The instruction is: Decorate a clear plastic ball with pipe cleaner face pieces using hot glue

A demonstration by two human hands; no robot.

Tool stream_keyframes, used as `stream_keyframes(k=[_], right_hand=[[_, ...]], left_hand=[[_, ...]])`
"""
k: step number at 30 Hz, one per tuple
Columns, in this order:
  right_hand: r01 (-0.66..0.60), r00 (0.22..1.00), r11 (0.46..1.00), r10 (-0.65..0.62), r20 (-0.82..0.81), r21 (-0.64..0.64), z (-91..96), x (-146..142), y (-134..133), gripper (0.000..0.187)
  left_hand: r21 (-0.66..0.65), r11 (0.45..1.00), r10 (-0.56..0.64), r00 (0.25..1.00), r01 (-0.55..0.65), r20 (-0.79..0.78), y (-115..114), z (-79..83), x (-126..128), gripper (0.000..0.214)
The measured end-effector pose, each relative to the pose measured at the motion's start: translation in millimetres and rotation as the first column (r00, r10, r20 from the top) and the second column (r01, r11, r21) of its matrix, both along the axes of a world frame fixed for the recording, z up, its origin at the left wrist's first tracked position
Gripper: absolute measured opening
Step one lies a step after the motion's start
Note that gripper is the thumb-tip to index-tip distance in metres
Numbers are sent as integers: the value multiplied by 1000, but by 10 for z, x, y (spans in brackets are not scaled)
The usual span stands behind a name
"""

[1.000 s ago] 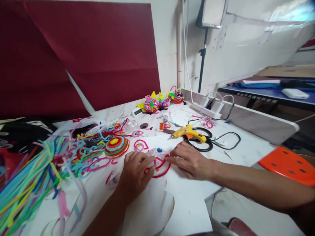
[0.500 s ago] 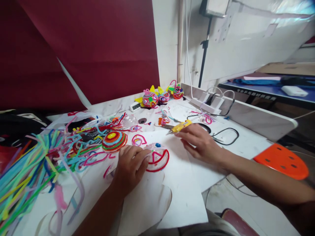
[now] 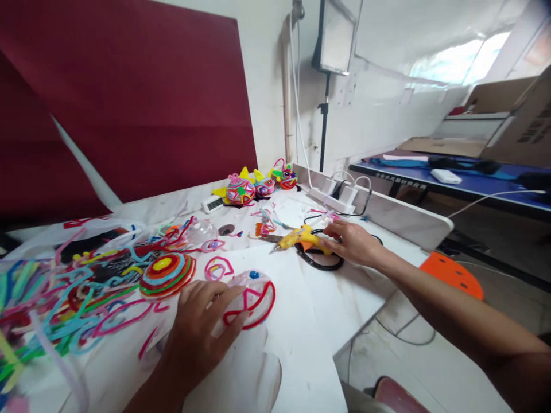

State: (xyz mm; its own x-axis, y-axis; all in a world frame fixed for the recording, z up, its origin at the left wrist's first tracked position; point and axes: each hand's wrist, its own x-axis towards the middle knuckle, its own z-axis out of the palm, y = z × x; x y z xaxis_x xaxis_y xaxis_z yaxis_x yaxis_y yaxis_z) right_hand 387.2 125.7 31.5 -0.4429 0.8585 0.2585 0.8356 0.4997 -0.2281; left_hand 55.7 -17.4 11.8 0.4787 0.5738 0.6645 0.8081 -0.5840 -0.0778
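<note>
My left hand (image 3: 204,330) holds the left side of a clear plastic shell (image 3: 259,295) between thumb and fingers. Red fuzzy pipe cleaner runs along its edge, and a blue dot sits near its top. A yellow hot glue gun (image 3: 299,236) lies across black-handled scissors (image 3: 321,265), nozzle towards the left. At the end of its handle is my right hand (image 3: 350,244), thumb and fingers apart; whether they touch the handle is hard to see. White paper (image 3: 301,321) lies under the shell. Left of it are a pink pipe-cleaner loop (image 3: 218,268) and a striped coiled dome (image 3: 166,275).
Colourful pipe cleaners (image 3: 81,310) cover the table's left side. Several decorated fish-like balls (image 3: 241,190) and a small digital timer (image 3: 212,204) stand at the back. A power strip (image 3: 340,198) with cables lies by the raised edge. An orange stool (image 3: 451,275) is at right.
My view has turned to the right. My right hand has slid back to the right along the glue gun, uncovering the scissors' handles. My left hand's fingers have spread a little on the shell.
</note>
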Motion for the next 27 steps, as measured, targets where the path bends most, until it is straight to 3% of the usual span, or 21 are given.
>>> stream_keyframes(k=[9,16,27], right_hand=[[-64,994,983,78,75,-173,-33,-90,142,28],[-61,989,980,85,118,-189,-27,-219,281,26],[-109,993,963,94,-72,-246,34,-155,312,34]], left_hand=[[-68,997,29,998,-25,50,-28,-13,22,30],[-127,991,49,996,-39,71,-26,8,63,26],[-160,986,71,990,-51,125,-40,2,92,22]])
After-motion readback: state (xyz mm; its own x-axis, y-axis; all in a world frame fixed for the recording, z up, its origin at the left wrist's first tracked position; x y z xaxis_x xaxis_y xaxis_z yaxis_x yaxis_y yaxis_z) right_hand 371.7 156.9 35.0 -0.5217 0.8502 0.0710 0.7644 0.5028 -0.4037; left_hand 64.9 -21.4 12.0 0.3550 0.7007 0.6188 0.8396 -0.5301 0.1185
